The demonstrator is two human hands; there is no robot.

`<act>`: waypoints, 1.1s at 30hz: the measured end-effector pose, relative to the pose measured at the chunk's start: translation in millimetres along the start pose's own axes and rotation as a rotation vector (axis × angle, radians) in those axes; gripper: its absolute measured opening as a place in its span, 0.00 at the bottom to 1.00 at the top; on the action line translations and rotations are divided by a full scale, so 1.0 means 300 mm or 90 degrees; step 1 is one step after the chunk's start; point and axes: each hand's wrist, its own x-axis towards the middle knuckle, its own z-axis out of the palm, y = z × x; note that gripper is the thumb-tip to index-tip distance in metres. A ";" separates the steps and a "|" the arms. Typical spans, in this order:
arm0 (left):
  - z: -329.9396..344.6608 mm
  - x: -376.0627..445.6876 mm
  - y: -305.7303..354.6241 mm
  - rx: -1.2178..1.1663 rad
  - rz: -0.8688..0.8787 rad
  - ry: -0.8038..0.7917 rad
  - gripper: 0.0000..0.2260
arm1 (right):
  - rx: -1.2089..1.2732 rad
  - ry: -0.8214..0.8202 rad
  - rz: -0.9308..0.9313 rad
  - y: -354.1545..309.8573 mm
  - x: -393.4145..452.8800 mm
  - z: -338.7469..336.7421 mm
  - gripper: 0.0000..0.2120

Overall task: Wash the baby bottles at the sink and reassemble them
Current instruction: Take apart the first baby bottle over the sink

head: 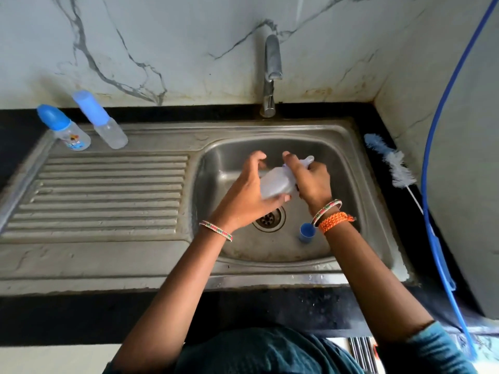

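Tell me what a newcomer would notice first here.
Both hands meet over the sink basin: the left hand cradles a clear bottle while the right hand grips its top end. Two blue-capped bottles stand at the drainboard's far left, and a blue cap lies near the drain.

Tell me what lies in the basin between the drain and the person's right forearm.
A small blue cap lies on the basin floor there, just right of the drain, beside the right wrist. The head view shows it.
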 end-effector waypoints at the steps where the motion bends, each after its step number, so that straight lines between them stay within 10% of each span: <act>1: -0.004 -0.014 -0.001 -0.068 -0.031 0.026 0.33 | -0.013 0.002 -0.001 -0.008 -0.001 -0.007 0.19; 6: -0.023 -0.048 0.026 -0.525 -0.262 0.051 0.25 | -0.059 0.029 -0.088 -0.071 -0.036 0.002 0.21; 13: -0.080 -0.015 0.070 -0.587 -0.303 0.023 0.21 | 0.080 0.008 -0.186 -0.088 -0.035 -0.006 0.21; 20: -0.076 -0.045 0.044 -0.938 -0.540 -0.298 0.26 | 0.194 -0.120 -0.166 -0.017 -0.020 -0.005 0.19; 26: -0.078 -0.020 -0.010 -0.838 -0.560 -0.124 0.22 | -0.046 0.033 0.029 0.041 0.027 0.011 0.21; 33: -0.096 -0.060 -0.050 -0.836 -0.657 -0.107 0.20 | 0.063 -0.131 -0.064 0.027 0.021 0.007 0.18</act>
